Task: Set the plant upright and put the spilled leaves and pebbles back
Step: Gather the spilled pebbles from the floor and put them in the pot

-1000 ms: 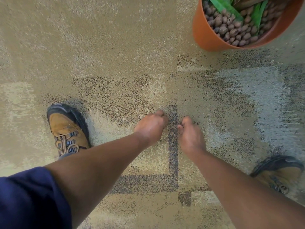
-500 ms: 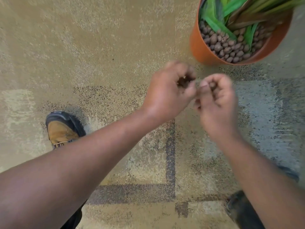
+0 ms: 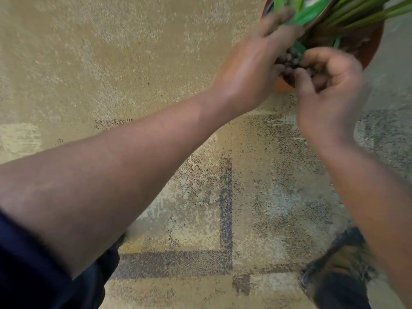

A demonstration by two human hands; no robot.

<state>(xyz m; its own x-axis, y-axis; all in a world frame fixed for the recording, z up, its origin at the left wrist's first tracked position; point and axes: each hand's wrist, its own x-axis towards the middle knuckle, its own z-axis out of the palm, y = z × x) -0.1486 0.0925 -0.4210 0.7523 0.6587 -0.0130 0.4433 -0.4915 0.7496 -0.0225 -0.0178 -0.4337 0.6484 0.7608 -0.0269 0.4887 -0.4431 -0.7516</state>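
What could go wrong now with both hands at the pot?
The right hand hangs over the near rim of the pot, so dropped pebbles could miss and land on the carpet. The left hand presses into the leaves and might bend them. Blur hides what each hand holds.

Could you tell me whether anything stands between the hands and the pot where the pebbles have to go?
Nothing visible does. Both the left hand and the right hand are already over the near rim of the orange pot, right at the pebbles. Only the green leaves overhang, brushing the left fingertips.
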